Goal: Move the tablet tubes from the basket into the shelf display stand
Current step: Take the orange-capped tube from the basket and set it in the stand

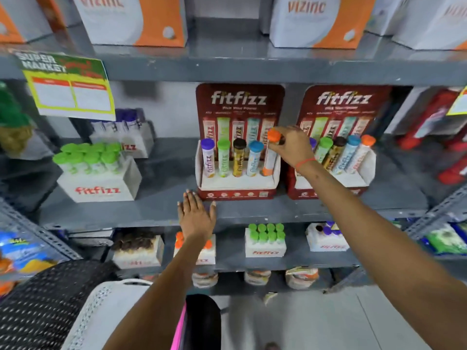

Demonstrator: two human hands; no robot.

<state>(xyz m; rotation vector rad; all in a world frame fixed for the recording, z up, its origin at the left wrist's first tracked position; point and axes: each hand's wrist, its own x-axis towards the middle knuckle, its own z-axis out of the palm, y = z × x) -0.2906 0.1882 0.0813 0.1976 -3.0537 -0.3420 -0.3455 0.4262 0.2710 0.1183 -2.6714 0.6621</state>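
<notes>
Orange tube [270,154] stands in the rightmost slot of the left display stand [237,183], and my right hand [290,145] is closed on its cap, fingers pinching the top from the right. Its base looks to be down in the slot, though I cannot tell whether it is fully seated. Beside it, filling the row, stand the blue tube [254,159], black tube [238,157], green tube [223,157] and purple tube [207,157], all upright and leaning back slightly against the printed card.

My left hand [195,215] lies flat and open, holding nothing, on the shelf [151,213] edge just in front of the stand's left corner, seemingly steadying me. The right stand [353,178] next door already carries its own row of five.

I judge this the placing step, near its end: with this tube the left row looks full. Next I should press the cap down gently until the tube settles, let go without tipping it into the blue one, then reach back to the basket [101,311] low at my left. I cannot see from here whether any tubes remain in it.
</notes>
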